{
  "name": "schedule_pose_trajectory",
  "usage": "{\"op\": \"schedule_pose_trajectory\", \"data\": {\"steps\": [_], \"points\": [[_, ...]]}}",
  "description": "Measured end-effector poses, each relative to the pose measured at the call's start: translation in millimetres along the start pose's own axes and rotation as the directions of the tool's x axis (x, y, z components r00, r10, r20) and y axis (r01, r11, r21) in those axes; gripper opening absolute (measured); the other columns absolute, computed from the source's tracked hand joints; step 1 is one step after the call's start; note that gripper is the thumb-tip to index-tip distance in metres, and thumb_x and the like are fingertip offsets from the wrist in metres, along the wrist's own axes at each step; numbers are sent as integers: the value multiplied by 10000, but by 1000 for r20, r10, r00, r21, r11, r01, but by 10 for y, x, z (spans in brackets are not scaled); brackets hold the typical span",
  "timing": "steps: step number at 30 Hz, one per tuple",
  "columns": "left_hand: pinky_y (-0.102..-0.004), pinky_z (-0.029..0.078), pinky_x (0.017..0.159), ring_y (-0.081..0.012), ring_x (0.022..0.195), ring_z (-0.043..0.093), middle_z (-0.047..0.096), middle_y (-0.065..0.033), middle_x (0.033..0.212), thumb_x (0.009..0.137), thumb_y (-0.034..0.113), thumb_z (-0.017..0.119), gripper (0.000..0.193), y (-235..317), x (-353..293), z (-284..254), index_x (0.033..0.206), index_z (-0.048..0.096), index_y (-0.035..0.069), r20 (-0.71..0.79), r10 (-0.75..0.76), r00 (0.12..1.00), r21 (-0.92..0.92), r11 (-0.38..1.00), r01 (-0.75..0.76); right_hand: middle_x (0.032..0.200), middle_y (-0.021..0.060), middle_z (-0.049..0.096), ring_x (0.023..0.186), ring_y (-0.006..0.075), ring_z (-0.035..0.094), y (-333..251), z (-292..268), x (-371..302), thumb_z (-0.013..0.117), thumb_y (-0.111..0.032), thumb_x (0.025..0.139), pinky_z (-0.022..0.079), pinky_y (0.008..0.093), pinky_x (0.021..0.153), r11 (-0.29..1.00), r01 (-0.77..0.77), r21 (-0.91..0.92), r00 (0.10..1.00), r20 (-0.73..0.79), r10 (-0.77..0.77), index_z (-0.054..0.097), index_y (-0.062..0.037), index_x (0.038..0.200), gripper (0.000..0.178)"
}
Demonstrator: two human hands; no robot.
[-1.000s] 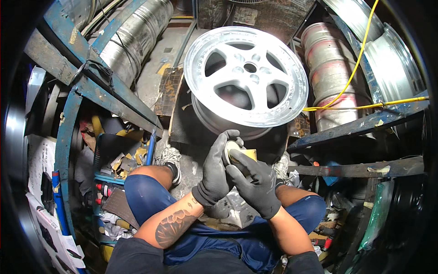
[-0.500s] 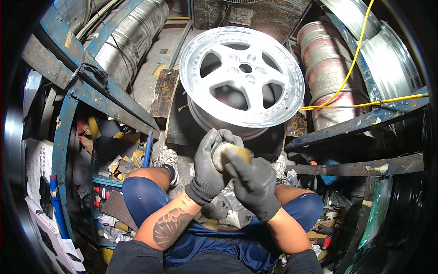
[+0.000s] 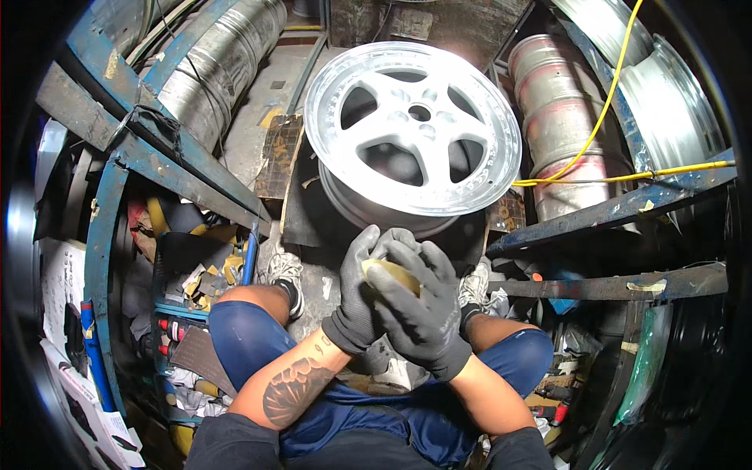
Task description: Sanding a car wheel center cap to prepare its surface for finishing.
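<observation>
Both my hands wear dark grey gloves and meet in front of my knees. My left hand [image 3: 356, 301] and my right hand [image 3: 423, 309] together clasp a small yellowish pad [image 3: 389, 274], mostly hidden by the fingers. Just beyond the hands a silver five-spoke alloy wheel [image 3: 413, 125] lies tilted on a dark stand, its face toward me. I sit with blue shorts [image 3: 235, 333] and bent knees below the hands.
Blue metal rack beams [image 3: 149, 157] run on the left and right [image 3: 619, 207]. Bare wheel barrels [image 3: 552, 117] are stacked at the right, more rims [image 3: 211, 70] at the upper left. A yellow cable [image 3: 603, 176] crosses the right. Scraps and boxes [image 3: 196, 274] clutter the left floor.
My hands have closed more tightly around the pad and shifted slightly; the view has tilted a little, the wheel staying in place.
</observation>
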State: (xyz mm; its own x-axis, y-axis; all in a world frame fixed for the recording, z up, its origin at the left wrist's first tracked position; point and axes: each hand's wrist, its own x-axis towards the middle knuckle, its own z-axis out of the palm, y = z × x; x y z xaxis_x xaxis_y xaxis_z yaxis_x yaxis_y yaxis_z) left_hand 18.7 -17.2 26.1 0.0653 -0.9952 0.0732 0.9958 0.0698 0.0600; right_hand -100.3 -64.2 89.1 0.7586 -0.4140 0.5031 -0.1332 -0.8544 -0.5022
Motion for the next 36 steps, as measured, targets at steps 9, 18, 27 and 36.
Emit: {"op": "schedule_pose_trajectory", "data": {"steps": [9,18,27,36], "points": [[-330,534,869,-201,928,649,660,-92,971,1038,443,372,449,-33,36,226,1025,581,46,-345,56,937,211,977,20,1126,160,672,1096,374,584,175,-110,-136,694,-115,851,406,477,1022,973,-216,-79,956,-222,194,702,-62,1220,372],[-370,508,803,-260,830,569,575,-111,904,997,336,478,308,132,78,220,1019,589,49,-332,14,943,163,986,43,831,32,555,854,239,556,47,-56,-184,690,-126,736,455,450,866,955,5,-295,988,146,40,625,-165,1332,601],[-372,509,783,-272,819,564,567,-128,912,977,249,492,250,265,43,155,1073,580,35,-385,-135,913,63,983,172,836,37,543,865,252,554,51,-44,-232,644,-140,757,463,441,866,933,132,-334,976,206,-64,722,-184,1012,270],[-371,524,742,-275,776,581,598,-128,904,962,226,473,217,229,119,-28,1054,574,58,-356,-161,920,90,975,205,850,13,573,833,229,569,132,-23,-235,651,-126,745,475,438,896,917,109,-383,986,159,-50,730,-202,1124,395]]}}
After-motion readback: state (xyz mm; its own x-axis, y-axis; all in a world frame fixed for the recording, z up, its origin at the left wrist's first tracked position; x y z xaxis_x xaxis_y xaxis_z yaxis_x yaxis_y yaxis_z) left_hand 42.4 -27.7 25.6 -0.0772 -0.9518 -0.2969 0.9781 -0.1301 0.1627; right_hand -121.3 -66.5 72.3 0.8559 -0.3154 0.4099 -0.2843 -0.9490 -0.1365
